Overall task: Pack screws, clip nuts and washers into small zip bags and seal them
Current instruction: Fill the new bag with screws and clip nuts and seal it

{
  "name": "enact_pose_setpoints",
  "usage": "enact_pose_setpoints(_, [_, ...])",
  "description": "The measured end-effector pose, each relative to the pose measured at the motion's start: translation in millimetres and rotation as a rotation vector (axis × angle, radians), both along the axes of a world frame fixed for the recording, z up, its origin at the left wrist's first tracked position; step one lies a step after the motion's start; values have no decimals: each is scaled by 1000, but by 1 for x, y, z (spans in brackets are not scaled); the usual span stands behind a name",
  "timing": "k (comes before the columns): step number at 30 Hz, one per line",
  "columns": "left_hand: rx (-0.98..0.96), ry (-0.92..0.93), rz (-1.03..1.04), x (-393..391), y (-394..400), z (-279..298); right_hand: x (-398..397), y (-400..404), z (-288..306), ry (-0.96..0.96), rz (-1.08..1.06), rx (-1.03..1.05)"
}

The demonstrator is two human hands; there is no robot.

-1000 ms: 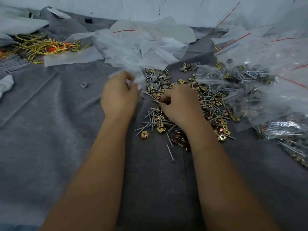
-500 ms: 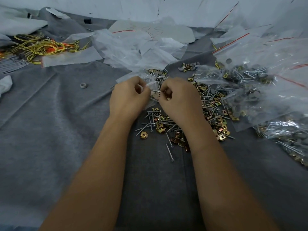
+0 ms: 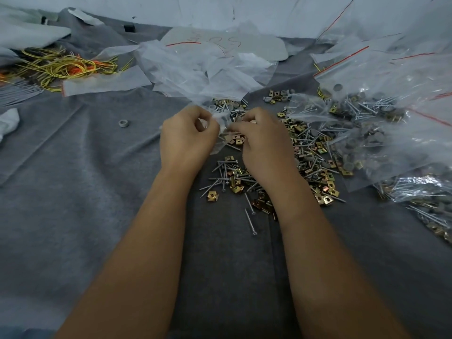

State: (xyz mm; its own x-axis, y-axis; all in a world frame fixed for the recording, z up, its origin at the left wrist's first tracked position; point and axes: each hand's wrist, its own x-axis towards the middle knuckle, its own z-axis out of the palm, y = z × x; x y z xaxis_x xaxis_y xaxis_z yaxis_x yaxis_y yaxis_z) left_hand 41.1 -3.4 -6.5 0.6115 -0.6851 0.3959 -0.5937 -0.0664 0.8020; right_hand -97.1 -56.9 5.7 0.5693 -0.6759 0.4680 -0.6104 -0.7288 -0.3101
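A small clear zip bag [image 3: 223,133] hangs between my two hands above a loose pile of silver screws, gold clip nuts [image 3: 236,185] and grey washers on the grey cloth. My left hand [image 3: 187,137] pinches the bag's left edge with curled fingers. My right hand [image 3: 263,143] pinches its right edge, fingertips close to the left hand's. A few clip nuts show through the bag's plastic. The bag's mouth is hidden behind my fingers.
A heap of empty clear bags [image 3: 195,69] lies behind my hands. Large bags full of hardware [image 3: 381,123] fill the right side. Yellow and orange wires [image 3: 63,66] lie at far left, and one grey washer [image 3: 124,123] sits alone on the cloth.
My left hand carried the bag from the heap toward the centre. My right hand rose from the pile to meet it; both now pinch the bag.
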Motion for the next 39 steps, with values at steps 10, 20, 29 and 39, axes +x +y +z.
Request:
enact_pose_setpoints(10, [185,-46,-97,0,-3,-2,-3,-3,1,190,-136,67])
enact_pose_setpoints(20, [104,127,-123,-1,-1,-1,-4,-6,1,43,-211,62])
enact_pose_setpoints(29, [99,130,-134,1,-3,0,-1,4,6,8,-77,-13])
enact_pose_setpoints(39, [37,108,-120,-1,-2,0,3,6,4,45,0,-143])
